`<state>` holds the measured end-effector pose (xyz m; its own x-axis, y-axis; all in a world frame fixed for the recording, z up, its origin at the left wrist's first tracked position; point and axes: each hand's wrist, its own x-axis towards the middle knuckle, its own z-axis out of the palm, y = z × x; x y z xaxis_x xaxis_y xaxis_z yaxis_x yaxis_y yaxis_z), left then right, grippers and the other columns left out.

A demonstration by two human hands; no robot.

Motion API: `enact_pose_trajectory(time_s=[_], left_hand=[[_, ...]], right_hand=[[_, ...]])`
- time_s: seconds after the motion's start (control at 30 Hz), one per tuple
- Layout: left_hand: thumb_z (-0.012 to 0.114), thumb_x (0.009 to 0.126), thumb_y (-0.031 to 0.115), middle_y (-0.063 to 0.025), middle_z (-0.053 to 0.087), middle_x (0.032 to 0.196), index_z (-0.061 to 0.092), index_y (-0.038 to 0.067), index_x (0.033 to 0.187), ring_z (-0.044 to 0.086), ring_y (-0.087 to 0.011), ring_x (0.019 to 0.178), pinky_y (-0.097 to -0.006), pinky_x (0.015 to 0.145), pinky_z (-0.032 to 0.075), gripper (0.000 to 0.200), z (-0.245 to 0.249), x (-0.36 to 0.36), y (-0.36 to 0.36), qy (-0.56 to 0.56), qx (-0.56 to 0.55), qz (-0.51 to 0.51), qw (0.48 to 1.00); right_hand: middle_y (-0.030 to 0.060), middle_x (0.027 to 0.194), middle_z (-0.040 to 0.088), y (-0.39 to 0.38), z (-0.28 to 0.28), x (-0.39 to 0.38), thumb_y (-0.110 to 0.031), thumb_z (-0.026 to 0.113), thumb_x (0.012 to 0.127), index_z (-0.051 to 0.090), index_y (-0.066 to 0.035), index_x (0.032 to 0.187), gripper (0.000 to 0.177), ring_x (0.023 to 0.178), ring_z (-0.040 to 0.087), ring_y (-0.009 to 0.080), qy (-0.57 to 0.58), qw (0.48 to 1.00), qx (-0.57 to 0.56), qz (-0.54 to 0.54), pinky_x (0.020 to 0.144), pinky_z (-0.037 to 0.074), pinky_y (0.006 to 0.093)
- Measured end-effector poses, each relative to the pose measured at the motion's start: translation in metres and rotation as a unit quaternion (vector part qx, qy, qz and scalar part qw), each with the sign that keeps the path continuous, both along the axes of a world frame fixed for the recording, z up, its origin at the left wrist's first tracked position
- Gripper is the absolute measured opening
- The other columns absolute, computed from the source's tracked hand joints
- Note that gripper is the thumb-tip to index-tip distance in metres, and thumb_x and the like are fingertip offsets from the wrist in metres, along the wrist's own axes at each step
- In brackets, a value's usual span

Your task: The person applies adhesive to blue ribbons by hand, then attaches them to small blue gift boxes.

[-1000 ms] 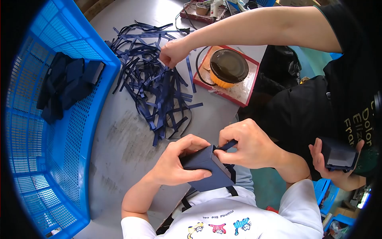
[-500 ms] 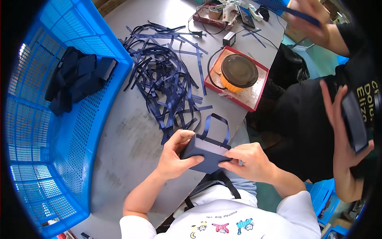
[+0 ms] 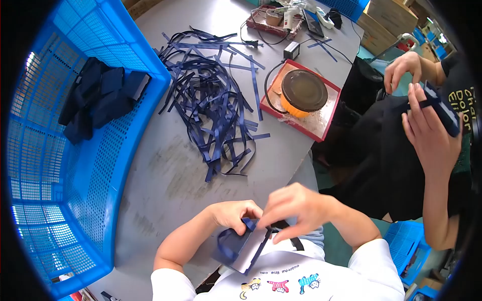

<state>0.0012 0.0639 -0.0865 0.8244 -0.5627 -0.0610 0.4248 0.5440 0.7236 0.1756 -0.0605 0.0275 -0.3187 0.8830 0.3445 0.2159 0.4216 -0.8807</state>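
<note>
A small dark blue box [image 3: 240,251] with a pale inside is tilted close to my shirt, a blue ribbon loop [image 3: 227,246] hanging over its side. My left hand [image 3: 236,214] grips its upper end, the thumb on the ribbon. Just above the box's right end is my right hand [image 3: 297,208], blurred, its fingers partly spread; whether they touch the box or ribbon is unclear. A tangled heap of blue ribbons [image 3: 213,110] lies on the grey table [image 3: 170,185] beyond my hands.
On the left stands a blue basket [image 3: 120,175] holding several dark boxes [image 3: 108,90]. A round pot [image 3: 304,93] sits in a red tray [image 3: 329,123], with cables behind. At right, a co-worker in black [image 3: 391,150] holds a dark box [image 3: 442,110].
The box has come down toward my shirt and turned, its ribbon loop now hanging left. My right hand has risen from its edge. The co-worker's hands have come closer together.
</note>
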Motion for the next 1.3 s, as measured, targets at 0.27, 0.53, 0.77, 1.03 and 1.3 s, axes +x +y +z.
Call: enact_pose_trajectory(time_s=[0.27, 0.53, 0.77, 1.03, 1.3], left_hand=[[0.077, 0.060, 0.012, -0.0067, 0.060, 0.105, 0.059, 0.001, 0.108, 0.055, -0.0160, 0.099, -0.0291, 0.091, 0.041, 0.052, 0.016, 0.008, -0.006, 0.027, 0.098, 0.128, 0.987], [0.075, 0.065, 0.004, -0.0029, 0.058, 0.094, 0.058, 0.001, 0.111, 0.054, -0.0116, 0.091, -0.0262, 0.084, 0.042, 0.049, 0.037, 0.006, -0.012, -0.035, 0.187, 0.203, 0.960], [0.080, 0.061, 0.017, -0.0062, 0.057, 0.102, 0.058, 0.007, 0.115, 0.059, -0.0208, 0.084, -0.0302, 0.074, 0.050, 0.059, 0.072, 0.010, -0.017, -0.233, 0.415, 0.293, 0.829], [0.080, 0.062, 0.026, -0.0130, 0.047, 0.128, 0.056, 0.010, 0.120, 0.060, -0.0163, 0.066, -0.0287, 0.064, 0.050, 0.065, 0.090, 0.001, -0.018, -0.276, 0.468, 0.370, 0.753], [0.081, 0.060, 0.025, -0.0174, 0.045, 0.130, 0.056, 0.004, 0.119, 0.058, -0.0266, 0.099, -0.0317, 0.079, 0.048, 0.067, 0.091, 0.009, -0.010, -0.305, 0.434, 0.390, 0.753]], right_hand=[[0.0084, 0.076, 0.056, 0.063, -0.085, 0.032, -0.009, 0.064, 0.074, 0.063, -0.005, 0.084, 0.011, 0.077, 0.060, 0.0268, -0.352, 0.814, 0.011, -0.462, 0.063, 0.049, 0.0355], [0.0101, 0.071, 0.053, 0.026, -0.076, 0.033, -0.008, 0.061, 0.070, 0.055, -0.004, 0.073, 0.008, 0.065, 0.057, 0.0266, -0.423, 0.814, -0.050, -0.395, 0.059, 0.047, 0.0366], [0.0072, 0.076, 0.061, -0.025, 0.002, 0.031, -0.001, 0.056, 0.077, 0.054, 0.001, 0.079, 0.004, 0.061, 0.059, 0.0092, -0.048, 0.897, -0.290, -0.331, 0.055, 0.045, 0.0210], [0.0152, 0.096, 0.064, -0.038, 0.036, 0.026, 0.002, 0.055, 0.084, 0.057, 0.007, 0.110, 0.027, 0.083, 0.062, 0.0146, 0.364, 0.891, -0.256, -0.094, 0.070, 0.050, 0.0229], [0.0089, 0.088, 0.061, -0.030, 0.021, 0.021, 0.007, 0.059, 0.081, 0.066, 0.004, 0.095, 0.016, 0.079, 0.056, 0.0099, 0.268, 0.913, -0.099, -0.291, 0.064, 0.042, 0.0185]])
